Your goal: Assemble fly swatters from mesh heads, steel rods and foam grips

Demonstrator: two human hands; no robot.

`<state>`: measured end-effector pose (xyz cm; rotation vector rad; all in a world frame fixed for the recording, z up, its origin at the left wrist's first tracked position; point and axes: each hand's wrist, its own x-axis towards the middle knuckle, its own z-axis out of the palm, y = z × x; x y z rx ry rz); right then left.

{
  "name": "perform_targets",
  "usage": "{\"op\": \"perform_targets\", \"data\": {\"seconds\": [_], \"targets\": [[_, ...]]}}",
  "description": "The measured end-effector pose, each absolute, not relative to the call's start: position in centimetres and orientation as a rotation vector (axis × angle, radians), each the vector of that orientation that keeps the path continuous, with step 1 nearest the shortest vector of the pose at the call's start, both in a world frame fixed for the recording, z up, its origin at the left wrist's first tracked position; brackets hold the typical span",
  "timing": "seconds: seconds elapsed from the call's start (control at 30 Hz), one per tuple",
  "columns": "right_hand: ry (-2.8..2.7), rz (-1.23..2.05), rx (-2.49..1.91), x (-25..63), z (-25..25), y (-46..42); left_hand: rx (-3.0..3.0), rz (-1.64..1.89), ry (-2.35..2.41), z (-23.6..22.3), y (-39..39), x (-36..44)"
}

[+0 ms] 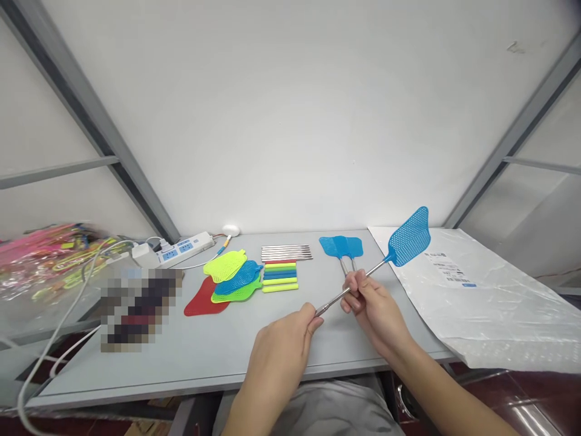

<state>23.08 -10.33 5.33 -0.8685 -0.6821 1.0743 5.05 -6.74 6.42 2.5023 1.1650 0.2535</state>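
Observation:
A fly swatter with a blue perforated head (pixel 410 237) and a thin metal rod is held at a slant above the table. My left hand (pixel 284 342) is closed around its lower end, hiding the grip. Higher up, the fingers of my right hand (pixel 374 309) pinch the rod. Behind my right hand, two more blue swatter heads (pixel 341 246) lie overlapping on the table, with metal rods attached. To the left are loose heads in yellow (pixel 224 266), blue (pixel 238 277), green (pixel 238 295) and red (pixel 206 298). Several metal rods (pixel 287 252) lie above a row of coloured handle tubes (pixel 280 276).
A large white plastic mailer bag (pixel 490 297) covers the table's right end. At the left are a power strip (pixel 186 248) with cables, a pixelated patch (pixel 140 309) and plastic bags of colourful items (pixel 54 260). Metal frame posts and a white wall enclose the grey table (pixel 181 357).

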Motion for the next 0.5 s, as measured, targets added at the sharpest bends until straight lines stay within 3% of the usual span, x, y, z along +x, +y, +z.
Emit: {"op": "perform_targets", "data": {"seconds": [0.17,0.3,0.5], "targets": [[-0.547,0.801,-0.840,26.6,6.5,-10.7,2.518,0.230,1.208,6.8,-5.9,2.1],[-0.516,0.762,-0.845,28.8,6.8,-11.1,2.602,0.304,1.193,6.4,-4.4,0.0],[-0.442,0.794,-0.809,27.0,6.3,-11.2,2.691,1.039,1.541,5.3,-4.2,0.3]]}}
